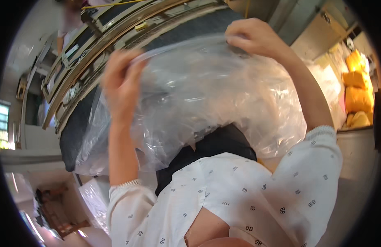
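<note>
A large sheet of clear, crinkled plastic film (194, 88) spreads in front of me, its upper edge drawn up between my hands. My right hand (254, 39) is closed, pinching that edge at the upper right. At the left, my left hand (123, 84) is blurred by motion, its fingers curled round the other end of the edge. Whether the film is a bag or a single layer I cannot tell. Dark grey fabric (194, 29) lies beyond and partly under the film, covering the surface there.
Long metal and wooden rails of a frame (95, 41) run along the far left side. Another person (70, 20) stands behind it. Yellow bundles (358, 99) are stacked at the far right, near a tan panel (320, 35). A brown open box-like space (60, 201) is at lower left.
</note>
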